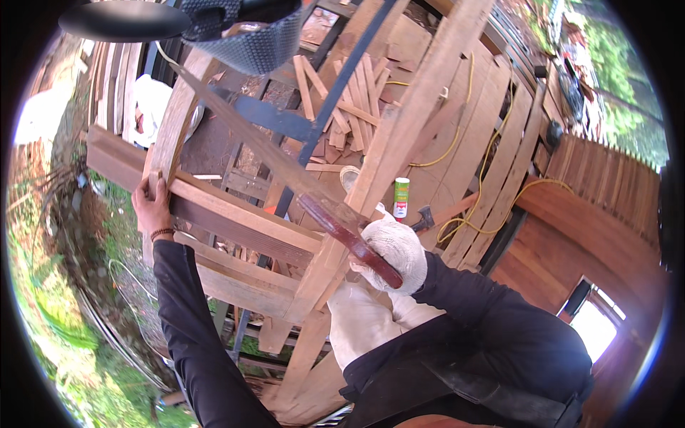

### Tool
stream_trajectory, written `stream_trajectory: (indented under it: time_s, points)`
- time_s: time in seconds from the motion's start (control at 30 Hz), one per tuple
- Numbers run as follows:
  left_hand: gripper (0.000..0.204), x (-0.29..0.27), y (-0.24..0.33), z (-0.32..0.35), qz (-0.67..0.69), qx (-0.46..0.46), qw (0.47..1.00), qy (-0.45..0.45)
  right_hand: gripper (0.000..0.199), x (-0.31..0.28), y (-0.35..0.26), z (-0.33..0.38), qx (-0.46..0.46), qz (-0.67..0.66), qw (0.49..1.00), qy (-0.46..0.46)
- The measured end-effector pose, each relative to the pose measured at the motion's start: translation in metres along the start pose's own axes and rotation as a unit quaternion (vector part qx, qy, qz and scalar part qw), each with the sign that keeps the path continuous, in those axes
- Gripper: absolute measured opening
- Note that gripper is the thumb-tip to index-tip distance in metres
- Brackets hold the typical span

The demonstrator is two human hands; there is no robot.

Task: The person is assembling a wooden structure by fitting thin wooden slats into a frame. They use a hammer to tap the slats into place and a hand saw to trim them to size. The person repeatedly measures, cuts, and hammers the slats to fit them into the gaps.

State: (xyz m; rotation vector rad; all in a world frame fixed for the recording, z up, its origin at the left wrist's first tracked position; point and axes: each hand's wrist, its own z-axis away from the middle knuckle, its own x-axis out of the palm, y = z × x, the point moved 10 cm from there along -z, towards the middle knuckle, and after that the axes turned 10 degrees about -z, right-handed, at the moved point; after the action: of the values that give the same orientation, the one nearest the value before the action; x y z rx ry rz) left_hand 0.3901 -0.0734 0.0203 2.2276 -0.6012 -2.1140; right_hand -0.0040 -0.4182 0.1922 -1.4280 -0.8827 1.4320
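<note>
We clamp our right hand (394, 253) round the saw (285, 170) — our left hand (152, 205) rests at the beam (239, 212), its grip unclear.

Saw handle (349, 241): dark red-brown. Right glove (403, 253): white. Sleeves (189, 321): black. Trousers (362, 322): cream. Can (402, 197): green/white, some red. Cord (434, 163): yellow. Far metal bar (336, 102): dark blue. Left plank (242, 212): light tan.
</note>
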Motion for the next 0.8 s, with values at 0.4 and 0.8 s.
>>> stream_trajectory:
  time_s: [0.4,0.8]
  points:
    - [0.071,-0.021,0.335,0.217,0.546,0.029,0.716,-0.435,0.041,-0.061,-0.016,0.156,0.034,-0.088,0.965,0.243]
    - [0.017,-0.003,0.369,0.259,0.806,-0.279,0.426,-0.302,0.050,-0.071,0.188,0.162,0.063,-0.452,0.853,0.253]
